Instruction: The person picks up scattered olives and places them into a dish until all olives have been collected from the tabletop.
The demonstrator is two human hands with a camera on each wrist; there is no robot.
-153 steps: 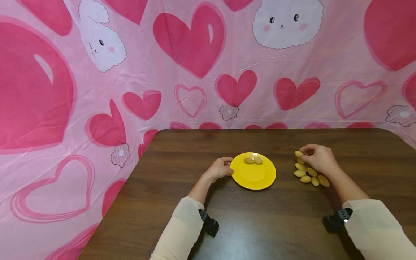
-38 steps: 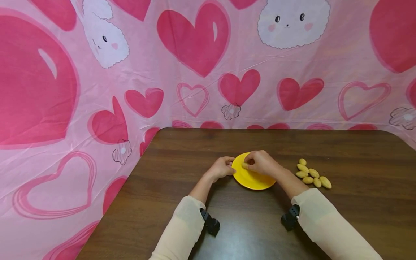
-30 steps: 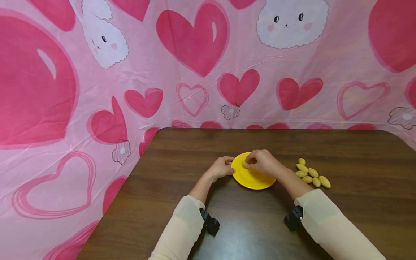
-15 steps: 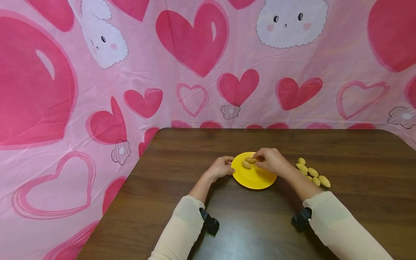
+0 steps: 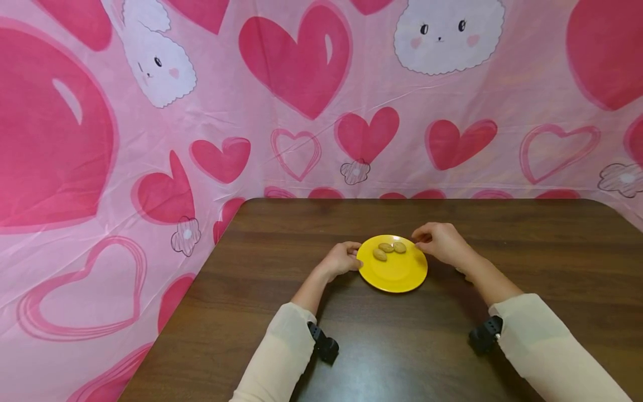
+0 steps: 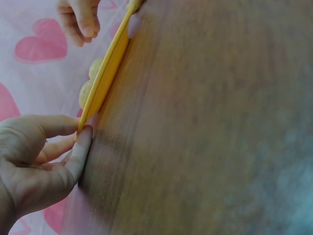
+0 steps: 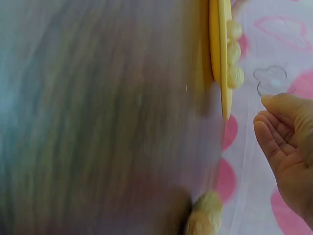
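Observation:
A round yellow plate [image 5: 392, 276] lies flat on the table. My left hand [image 5: 341, 259] pinches its left rim between thumb and fingers, and the left wrist view shows the rim held from above and below. Three small oval yellow-brown pieces [image 5: 380, 254], fruit-like and rough-skinned, sit close together on the far part of the plate. Beside the plate's right edge, my right hand [image 5: 443, 243] holds nothing. In the right wrist view, that right hand [image 7: 291, 147] hangs above the tabletop with its fingers loosely bent and the thumb extended.
More oval pieces [image 7: 205, 213] lie on the brown wooden table [image 5: 402, 346] to the plate's right; in the head view my right forearm hides most of them. A pink cloth [image 5: 311, 84] printed with hearts hangs behind the table's far edge.
My right hand has brought a third oval piece from the group to the plate and let go of it. It has since drawn back rightward past the rim. The left hand keeps its hold.

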